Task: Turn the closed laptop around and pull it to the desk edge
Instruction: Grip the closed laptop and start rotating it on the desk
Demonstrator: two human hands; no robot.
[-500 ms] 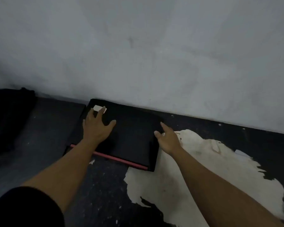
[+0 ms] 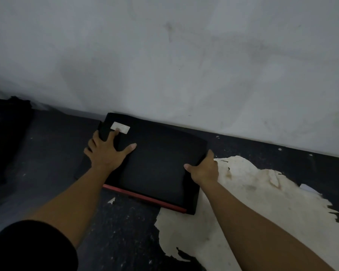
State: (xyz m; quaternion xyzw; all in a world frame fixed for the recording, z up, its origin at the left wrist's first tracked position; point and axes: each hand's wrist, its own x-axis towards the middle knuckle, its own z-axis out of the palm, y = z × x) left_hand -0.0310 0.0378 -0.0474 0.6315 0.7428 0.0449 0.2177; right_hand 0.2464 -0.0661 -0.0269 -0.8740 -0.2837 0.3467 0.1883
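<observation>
Both hands are set on the closed laptop [image 2: 155, 163]. Left hand [image 2: 106, 151] is spread flat on the lid near the far-left corner, one fingertip on the white sticker [image 2: 120, 127], outer fingers curled over the left side edge. Right hand [image 2: 205, 169] is clamped on the right side edge, thumb on top, fingers hidden beneath or behind. Laptop is seen lying flat on the dark desk [image 2: 47, 153], far edge close against the wall [image 2: 184, 55], red strip [image 2: 145, 198] on the near edge. Long axis is judged to run left-right, slightly skewed. Laptop is bracketed at opposite ends, which suits a flat rotation. Little clearance is left at the wall, so an initial pull toward the body is likely needed.
</observation>
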